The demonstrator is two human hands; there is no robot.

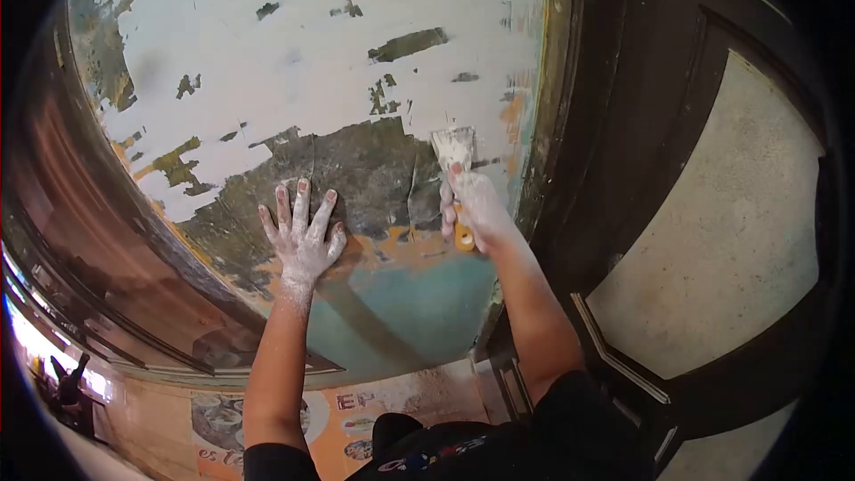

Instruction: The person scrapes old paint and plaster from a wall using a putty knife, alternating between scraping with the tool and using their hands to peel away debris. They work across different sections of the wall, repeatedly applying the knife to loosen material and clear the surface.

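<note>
My right hand (pixel 479 205) is wrapped round the yellow handle of a putty knife (pixel 454 142), whose wide blade lies against the wall at the edge of the white coating. White powder covers both my hands. My left hand (pixel 305 236) rests flat on the wall with its fingers spread, over a dark bare patch (pixel 356 160). Above, a white flaking layer (pixel 312 62) spreads across the wall, broken by several dark scraped spots. Below the patch runs an orange-brown strip, then green-blue paint (pixel 410 303).
At right stands a dark wooden door frame (pixel 614 125) with a pale speckled panel (pixel 721 223). Brown glossy woodwork (pixel 98 187) borders the wall at left. A printed orange banner (pixel 338 432) lies on the floor below, dusted with white debris.
</note>
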